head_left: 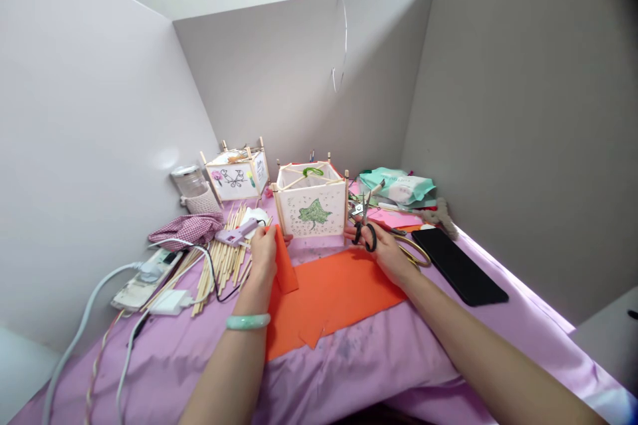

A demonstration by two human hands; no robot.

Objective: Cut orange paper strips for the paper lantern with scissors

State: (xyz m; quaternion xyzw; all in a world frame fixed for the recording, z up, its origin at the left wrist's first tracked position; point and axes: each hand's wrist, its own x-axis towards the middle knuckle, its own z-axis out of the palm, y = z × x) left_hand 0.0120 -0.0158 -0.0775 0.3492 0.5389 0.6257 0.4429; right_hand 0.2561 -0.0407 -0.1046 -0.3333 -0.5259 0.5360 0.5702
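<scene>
A: Orange paper (339, 292) flat on tabletop (399, 358), left hand (263, 251) fingers pinching its folded-up edge.
B: Right hand (381, 249) grips scissors (366, 229), blades near-shut. Looks pre-cut; next needs blades opened, aligned.

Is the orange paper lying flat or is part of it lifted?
Partly lifted. Most of the orange paper lies spread on the purple cloth, but the left hand holds its left edge turned up, standing off the table.
</scene>
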